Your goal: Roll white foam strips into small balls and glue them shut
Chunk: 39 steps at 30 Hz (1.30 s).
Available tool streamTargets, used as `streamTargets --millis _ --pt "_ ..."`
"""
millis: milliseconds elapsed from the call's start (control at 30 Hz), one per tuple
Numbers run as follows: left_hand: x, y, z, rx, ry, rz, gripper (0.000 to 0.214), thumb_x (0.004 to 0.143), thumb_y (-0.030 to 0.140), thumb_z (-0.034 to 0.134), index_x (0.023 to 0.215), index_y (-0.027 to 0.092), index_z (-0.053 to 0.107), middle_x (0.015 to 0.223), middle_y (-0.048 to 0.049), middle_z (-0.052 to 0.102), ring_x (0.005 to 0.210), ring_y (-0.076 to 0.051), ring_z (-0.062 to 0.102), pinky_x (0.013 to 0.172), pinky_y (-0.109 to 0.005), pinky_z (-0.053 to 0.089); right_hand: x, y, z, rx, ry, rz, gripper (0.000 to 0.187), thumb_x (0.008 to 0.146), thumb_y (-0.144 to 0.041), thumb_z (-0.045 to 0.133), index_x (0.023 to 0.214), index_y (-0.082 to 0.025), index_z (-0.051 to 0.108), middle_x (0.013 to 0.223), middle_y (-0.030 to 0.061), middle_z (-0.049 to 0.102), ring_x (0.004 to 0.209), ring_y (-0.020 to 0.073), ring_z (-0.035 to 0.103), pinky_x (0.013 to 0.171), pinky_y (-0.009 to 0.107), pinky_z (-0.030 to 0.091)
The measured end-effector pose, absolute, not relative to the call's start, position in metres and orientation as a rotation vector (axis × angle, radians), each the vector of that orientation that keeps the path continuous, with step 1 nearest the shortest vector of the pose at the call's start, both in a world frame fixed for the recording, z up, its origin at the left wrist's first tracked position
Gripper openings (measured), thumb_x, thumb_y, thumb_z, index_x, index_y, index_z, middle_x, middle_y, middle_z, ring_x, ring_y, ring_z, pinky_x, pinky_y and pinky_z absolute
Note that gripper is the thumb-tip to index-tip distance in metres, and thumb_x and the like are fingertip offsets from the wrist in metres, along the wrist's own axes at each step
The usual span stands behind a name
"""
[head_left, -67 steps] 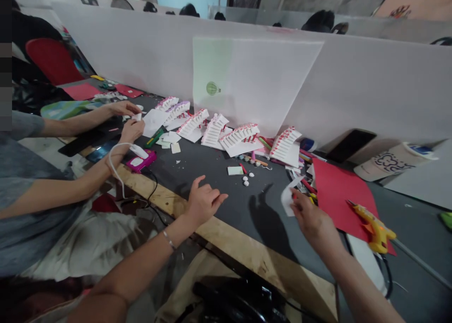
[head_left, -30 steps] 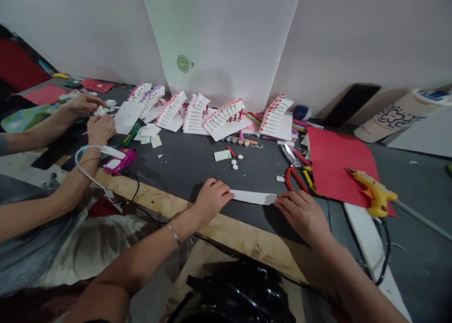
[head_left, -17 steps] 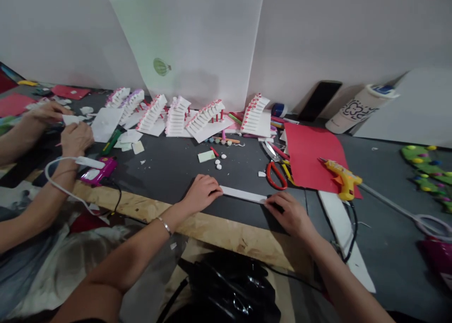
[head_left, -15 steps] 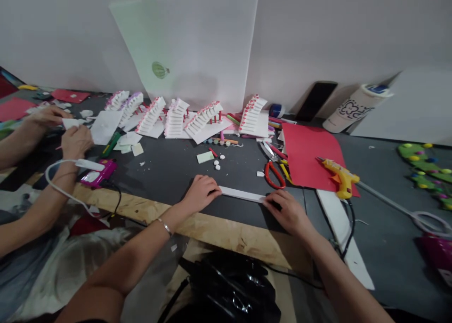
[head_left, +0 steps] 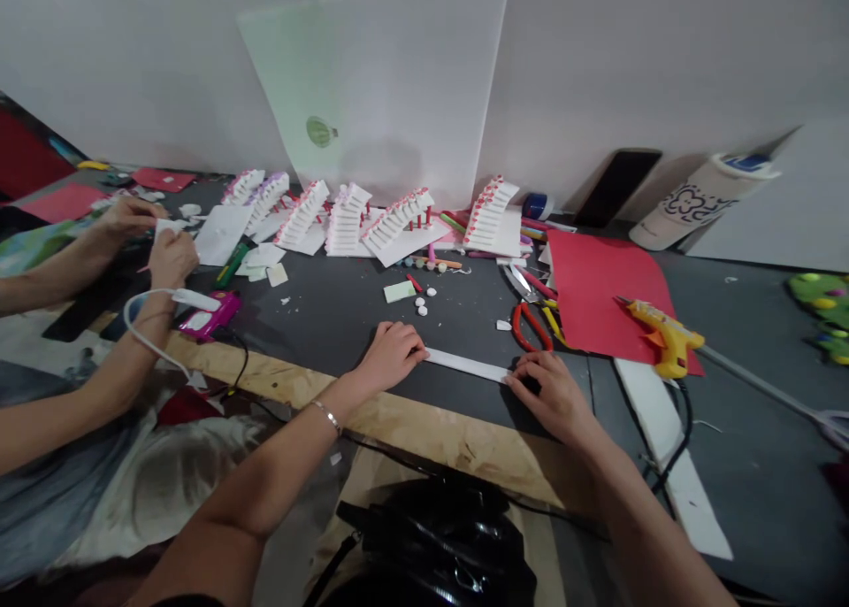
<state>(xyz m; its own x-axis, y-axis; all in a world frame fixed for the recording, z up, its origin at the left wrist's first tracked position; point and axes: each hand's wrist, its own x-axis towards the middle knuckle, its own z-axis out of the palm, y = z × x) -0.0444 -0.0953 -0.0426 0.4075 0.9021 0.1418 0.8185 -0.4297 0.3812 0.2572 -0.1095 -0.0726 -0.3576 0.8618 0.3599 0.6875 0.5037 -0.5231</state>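
Your left hand [head_left: 391,355] lies curled on the dark counter [head_left: 345,311], its fingertips pressing down the left end of a white paper strip [head_left: 466,365]. Your right hand [head_left: 554,395] pins the other end, fingers bent and bearing down, so the strip lies flat between your two hands, near the counter's wooden front edge. Neither grip is closed around the strip; each only presses it from above.

Just beyond your right hand lie red-handled scissors [head_left: 531,324], and past them a red sheet of paper [head_left: 597,288]. A yellow glue gun [head_left: 663,333] rests on that sheet's right edge, well to the right of your right hand. Beyond your left hand sit a pale green note [head_left: 399,291] and a few small white beads [head_left: 423,303]. Farther back, a row of white paper staircase models [head_left: 398,222] stands before a white board [head_left: 391,85] that leans on the wall. A paper cup [head_left: 696,202] lies on its side at the far right.

Well to the left of your left hand, another person's hands [head_left: 169,253] hold a small white piece, with a pink device [head_left: 209,315] beside them.
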Motion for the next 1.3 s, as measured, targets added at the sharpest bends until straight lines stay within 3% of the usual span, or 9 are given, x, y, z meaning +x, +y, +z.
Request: streamTargets --millis 133,600,833,900,1000,1200,1300 --pt "-0.043 -0.095 -0.041 2.478 1.502 0.420 0.021 0.094 0.028 0.052 0.077 0.017 0.060 0.083 -0.0025 0.063 0.083 -0.018 0.051 0.086 -0.038 0.032 0.255 -0.109 -0.070 -1.290 -2.115 0.403 0.026 0.091 -0.038 0.052 0.072 -0.021 0.059 0.086 0.0077 0.060 0.085 0.0217 0.058 0.081 0.039 0.047" --pt "-0.042 -0.095 -0.040 2.315 1.561 0.385 0.020 0.084 0.028 0.066 0.070 0.017 0.058 0.076 0.0018 0.058 0.081 -0.016 0.050 0.088 -0.036 0.029 0.253 -0.105 -0.070 -1.317 -2.074 0.475 0.030 0.087 -0.041 0.055 0.063 -0.023 0.052 0.078 0.0056 0.058 0.079 0.0219 0.059 0.075 0.039 0.046" --pt "-0.041 -0.099 -0.040 2.484 1.460 0.430 0.012 0.089 0.024 0.061 0.101 0.022 0.065 0.100 -0.0016 0.060 0.095 -0.017 0.053 0.088 -0.035 0.030 0.257 -0.106 -0.075 -1.351 -2.123 0.435 0.022 0.089 -0.044 0.053 0.085 -0.023 0.058 0.088 0.0073 0.059 0.080 0.0221 0.058 0.073 0.037 0.049" --pt "-0.041 -0.101 -0.040 2.659 1.347 0.358 0.016 0.092 0.019 0.056 0.097 0.027 0.068 0.099 -0.0013 0.061 0.093 -0.016 0.053 0.089 -0.037 0.028 0.261 -0.107 -0.078 -1.262 -2.218 0.415 0.023 0.092 -0.041 0.048 0.087 -0.024 0.062 0.091 0.0079 0.060 0.084 0.0225 0.059 0.076 0.038 0.049" --pt "-0.039 -0.106 -0.035 2.872 1.230 0.293 0.021 0.094 0.016 0.051 0.093 0.026 0.069 0.096 -0.0014 0.063 0.091 -0.017 0.052 0.088 -0.038 0.028 0.265 -0.108 -0.080 -1.192 -2.323 0.340 0.027 0.094 -0.040 0.045 0.092 -0.025 0.066 0.092 0.0083 0.059 0.085 0.0220 0.060 0.077 0.037 0.049" --pt "-0.019 -0.117 -0.021 3.067 1.210 0.222 0.016 0.090 0.024 0.056 0.080 0.015 0.065 0.087 -0.0056 0.063 0.089 -0.022 0.052 0.084 -0.040 0.031 0.254 -0.120 -0.059 -1.197 -2.484 -0.018 0.027 0.095 -0.032 0.044 0.093 -0.023 0.070 0.090 0.0087 0.063 0.083 0.0227 0.057 0.072 0.035 0.044" --pt "-0.009 -0.115 -0.019 3.090 1.266 0.178 0.016 0.091 0.016 0.054 0.078 0.015 0.063 0.078 -0.0044 0.061 0.083 -0.021 0.052 0.083 -0.039 0.033 0.253 -0.124 -0.047 -1.241 -2.526 -0.183 0.024 0.093 -0.027 0.047 0.092 -0.023 0.071 0.090 0.0086 0.065 0.082 0.0225 0.056 0.068 0.034 0.040"
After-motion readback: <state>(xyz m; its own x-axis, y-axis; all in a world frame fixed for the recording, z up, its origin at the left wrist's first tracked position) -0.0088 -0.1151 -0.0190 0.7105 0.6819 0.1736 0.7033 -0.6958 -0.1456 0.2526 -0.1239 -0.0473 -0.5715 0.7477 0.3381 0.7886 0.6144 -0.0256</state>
